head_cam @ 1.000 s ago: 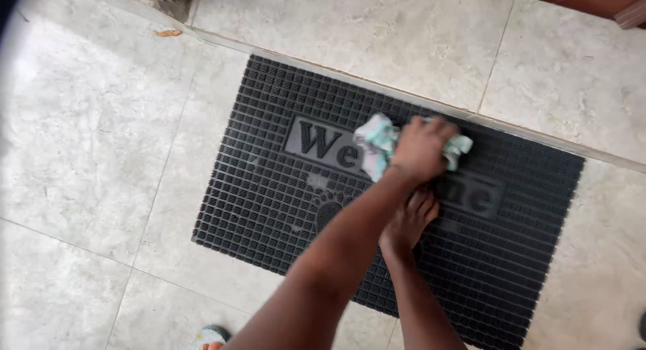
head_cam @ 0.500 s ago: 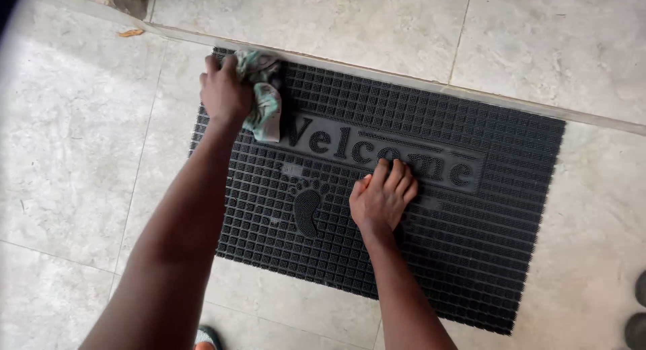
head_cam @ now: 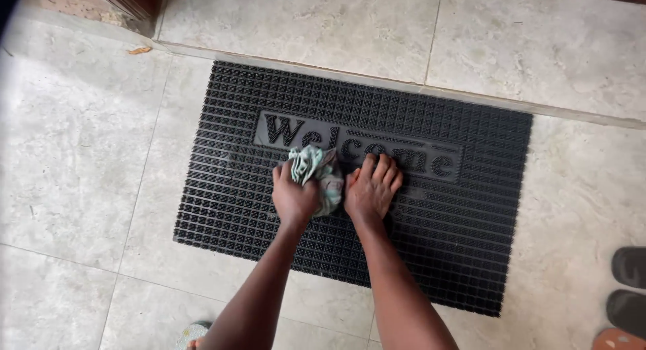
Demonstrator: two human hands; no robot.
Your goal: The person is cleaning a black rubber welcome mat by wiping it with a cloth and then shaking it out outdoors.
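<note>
A crumpled cloth, pale green and white, sits near the middle of a black rubber door mat. It lies just under the raised grey strip with letters on the mat, close to the strip's middle.

The left hand grips the cloth. Its fingers are curled tight around the bunched cloth, and the cloth sticks out above and to the right of the hand. The cloth is pressed down on the mat.

The right hand is just beside the cloth, on its right side. It lies flat on the mat, palm down, with the fingers close together and pointing up at the letters. Its fingertips reach the lower edge of the letter strip. The two hands are very near each other, with only the cloth between them. Both bare arms come up from the bottom of the picture.

The mat is a grid of little squares. It lies on a floor of big pale stone tiles. The far edge of the mat sits against a low step that runs across the floor.

At the top left is a brown wooden corner, and a small dry leaf lies near it. At the far right edge, dark sandals rest on the tiles, well apart from the mat.
</note>
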